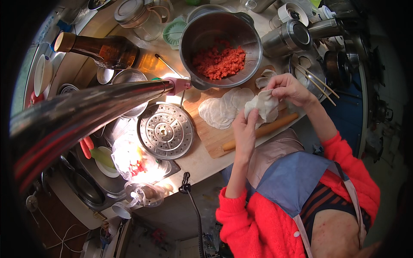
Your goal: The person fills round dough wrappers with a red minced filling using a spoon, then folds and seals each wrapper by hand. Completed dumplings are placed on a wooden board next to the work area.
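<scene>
My left hand (246, 129) and my right hand (288, 90) hold a thin dough wrapper (263, 104) between them, above a wooden cutting board (203, 138). My left thumb and fingers pinch its lower left edge, while my right fingers grip its upper right edge. Overlapping round wrappers (222, 109) lie on the board to the left. A wooden rolling pin (274, 129) rests along the board's near edge. Beyond the board stands a metal pot (220, 19) with red minced filling (222, 61). Another crumpled piece of dough (266, 78) lies beside my right hand.
A round perforated steamer plate (165, 130) sits left of the board. A metal bowl (322, 74) with chopsticks (317, 82) is at right. A steel canister (285, 37), glass jar (145, 25) and brown bottle (109, 51) stand farther back. A metal pole (93, 106) crosses the left side.
</scene>
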A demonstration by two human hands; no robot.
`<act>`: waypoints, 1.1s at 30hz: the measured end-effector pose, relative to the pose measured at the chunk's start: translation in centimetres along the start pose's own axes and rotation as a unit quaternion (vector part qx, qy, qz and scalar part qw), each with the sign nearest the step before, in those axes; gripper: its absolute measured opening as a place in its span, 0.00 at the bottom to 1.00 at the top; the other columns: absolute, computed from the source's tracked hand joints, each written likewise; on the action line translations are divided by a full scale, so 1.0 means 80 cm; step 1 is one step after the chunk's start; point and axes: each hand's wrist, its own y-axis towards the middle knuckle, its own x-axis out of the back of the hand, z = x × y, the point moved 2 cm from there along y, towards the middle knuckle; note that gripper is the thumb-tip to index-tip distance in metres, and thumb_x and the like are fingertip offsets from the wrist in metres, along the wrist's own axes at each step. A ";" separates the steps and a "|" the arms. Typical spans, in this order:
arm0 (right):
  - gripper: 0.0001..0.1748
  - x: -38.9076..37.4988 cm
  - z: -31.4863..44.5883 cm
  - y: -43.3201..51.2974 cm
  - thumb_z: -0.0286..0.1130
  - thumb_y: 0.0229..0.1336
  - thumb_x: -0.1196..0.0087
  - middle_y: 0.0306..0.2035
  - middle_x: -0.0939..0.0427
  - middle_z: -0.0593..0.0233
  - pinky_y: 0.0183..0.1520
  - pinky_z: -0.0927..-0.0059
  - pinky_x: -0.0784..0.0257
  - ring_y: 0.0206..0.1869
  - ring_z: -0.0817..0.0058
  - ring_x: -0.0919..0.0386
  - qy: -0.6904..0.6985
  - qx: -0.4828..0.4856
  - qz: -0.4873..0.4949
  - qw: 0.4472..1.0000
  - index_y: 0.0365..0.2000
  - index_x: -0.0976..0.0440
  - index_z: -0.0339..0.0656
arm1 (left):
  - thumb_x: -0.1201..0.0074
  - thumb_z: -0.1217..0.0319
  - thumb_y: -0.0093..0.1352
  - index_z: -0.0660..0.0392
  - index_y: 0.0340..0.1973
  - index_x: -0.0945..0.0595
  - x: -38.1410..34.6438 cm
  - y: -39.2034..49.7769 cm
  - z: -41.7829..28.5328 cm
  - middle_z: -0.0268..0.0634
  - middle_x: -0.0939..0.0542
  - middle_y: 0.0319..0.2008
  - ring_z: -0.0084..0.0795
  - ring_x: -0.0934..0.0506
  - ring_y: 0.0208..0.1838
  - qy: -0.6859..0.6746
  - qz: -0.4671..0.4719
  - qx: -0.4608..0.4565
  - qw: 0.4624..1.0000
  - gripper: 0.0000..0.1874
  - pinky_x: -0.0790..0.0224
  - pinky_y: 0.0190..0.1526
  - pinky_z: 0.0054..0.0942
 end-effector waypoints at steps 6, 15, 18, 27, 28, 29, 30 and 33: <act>0.21 -0.025 -0.026 -0.005 0.20 0.42 0.46 0.36 0.25 0.64 0.40 0.81 0.29 0.34 0.82 0.25 0.104 -0.001 0.027 0.994 0.43 0.32 0.32 | 0.54 0.73 0.66 0.65 0.31 0.26 -0.015 -0.024 -0.036 0.35 0.31 0.21 0.22 0.35 0.24 0.223 -0.042 -0.146 0.963 0.07 0.42 0.28 0.20; 0.11 -0.033 -0.027 -0.027 0.11 0.39 0.50 0.28 0.23 0.60 0.36 0.78 0.27 0.32 0.77 0.24 0.070 0.202 -0.017 0.977 0.28 0.25 0.31 | 0.55 0.70 0.68 0.67 0.39 0.24 -0.013 -0.039 -0.051 0.30 0.25 0.29 0.16 0.31 0.32 0.151 -0.036 -0.130 0.979 0.12 0.38 0.36 0.16; 0.12 -0.034 -0.027 -0.035 0.09 0.37 0.51 0.28 0.22 0.58 0.34 0.78 0.27 0.31 0.76 0.24 0.055 0.243 -0.036 0.968 0.26 0.25 0.31 | 0.55 0.70 0.68 0.67 0.41 0.25 -0.011 -0.039 -0.047 0.32 0.24 0.32 0.18 0.29 0.34 0.070 -0.020 -0.109 0.991 0.12 0.37 0.38 0.18; 0.13 -0.031 -0.015 -0.045 0.14 0.41 0.50 0.32 0.23 0.56 0.39 0.78 0.28 0.35 0.75 0.24 0.031 0.227 -0.009 0.973 0.32 0.27 0.31 | 0.56 0.72 0.67 0.68 0.45 0.29 -0.009 -0.040 -0.045 0.42 0.24 0.41 0.30 0.25 0.43 -0.145 0.026 0.028 0.989 0.14 0.31 0.45 0.31; 0.14 -0.035 -0.013 -0.044 0.16 0.43 0.49 0.34 0.23 0.56 0.41 0.78 0.28 0.37 0.75 0.24 0.066 0.227 0.025 0.971 0.35 0.27 0.32 | 0.56 0.72 0.67 0.68 0.45 0.29 -0.012 -0.040 -0.045 0.42 0.24 0.42 0.30 0.25 0.44 -0.177 0.031 0.033 0.983 0.14 0.31 0.46 0.31; 0.16 -0.037 -0.015 -0.042 0.19 0.45 0.49 0.36 0.24 0.56 0.43 0.77 0.29 0.40 0.75 0.25 0.069 0.173 -0.021 0.982 0.39 0.30 0.32 | 0.56 0.73 0.67 0.68 0.46 0.29 -0.015 -0.039 -0.045 0.43 0.25 0.42 0.31 0.25 0.44 -0.226 0.047 0.032 0.972 0.14 0.30 0.46 0.32; 0.19 -0.045 -0.019 -0.040 0.22 0.48 0.48 0.39 0.25 0.56 0.45 0.77 0.30 0.42 0.75 0.26 0.089 0.154 -0.048 0.983 0.43 0.33 0.32 | 0.55 0.73 0.66 0.68 0.46 0.30 -0.016 -0.039 -0.045 0.43 0.25 0.43 0.31 0.25 0.44 -0.219 0.026 0.036 0.975 0.15 0.31 0.46 0.32; 0.28 -0.062 -0.024 -0.039 0.33 0.54 0.49 0.46 0.30 0.57 0.51 0.75 0.34 0.51 0.74 0.31 0.065 0.180 -0.100 0.976 0.53 0.43 0.34 | 0.54 0.75 0.65 0.68 0.47 0.31 -0.019 -0.038 -0.043 0.43 0.26 0.44 0.31 0.26 0.45 -0.235 -0.003 0.031 0.971 0.15 0.32 0.48 0.30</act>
